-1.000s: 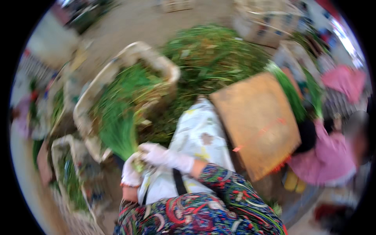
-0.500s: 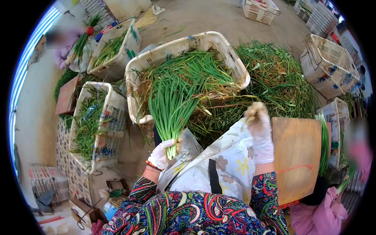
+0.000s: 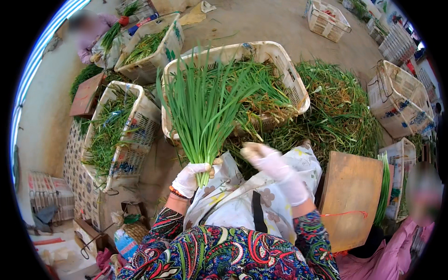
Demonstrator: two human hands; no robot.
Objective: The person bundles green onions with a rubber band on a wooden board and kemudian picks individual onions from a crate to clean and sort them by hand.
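My left hand (image 3: pixel 191 178), in a white glove with brownish fingertips, is closed around the pale stem ends of a bunch of green chives (image 3: pixel 200 112). Its long leaves fan up and out over a large white plastic crate (image 3: pixel 298 88). To the right, my gloved right hand (image 3: pixel 268 161) hovers above my lap, apart from the bunch. Its fingers reach out to the left, slightly blurred, with nothing visible in them. More chives and dry brownish leaves (image 3: pixel 266 102) fill the crate. A pale floral apron (image 3: pixel 275 205) covers my lap.
A heap of loose leaves (image 3: pixel 340 107) lies right of the crate. A wooden board (image 3: pixel 350 200) stands by my right side, with upright chives (image 3: pixel 383 186) behind it. Another leaf-filled crate (image 3: pixel 140 116) is at left. Co-workers sit at far left and lower right.
My right hand has swung left and slightly down toward the bunch. The stalk stretched near it is gone from there. The chives in my left hand now stand higher and spread wider.
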